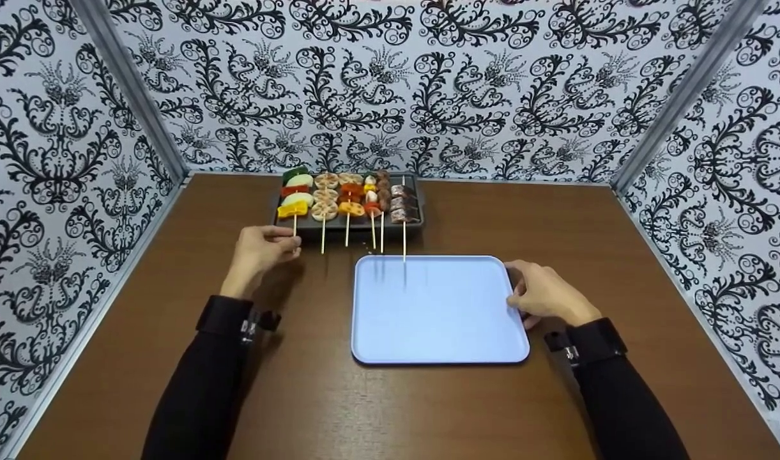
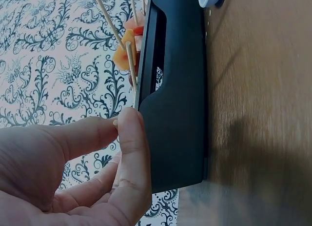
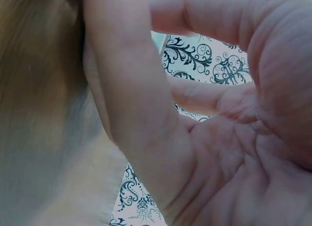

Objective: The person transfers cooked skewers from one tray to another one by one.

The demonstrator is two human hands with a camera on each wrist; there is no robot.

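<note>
A black grill tray at the back of the table carries several food skewers. My left hand pinches the stick end of the leftmost skewer, which has green, white, red and yellow pieces. In the left wrist view the left hand has thumb and forefinger closed on that stick, beside the black tray. A light blue tray lies bare in front. My right hand holds its right rim with curled fingers. The right wrist view is filled by the right hand.
The brown table is boxed in by patterned walls on the left, back and right. The other skewers' sticks jut over the black tray's front edge toward the blue tray.
</note>
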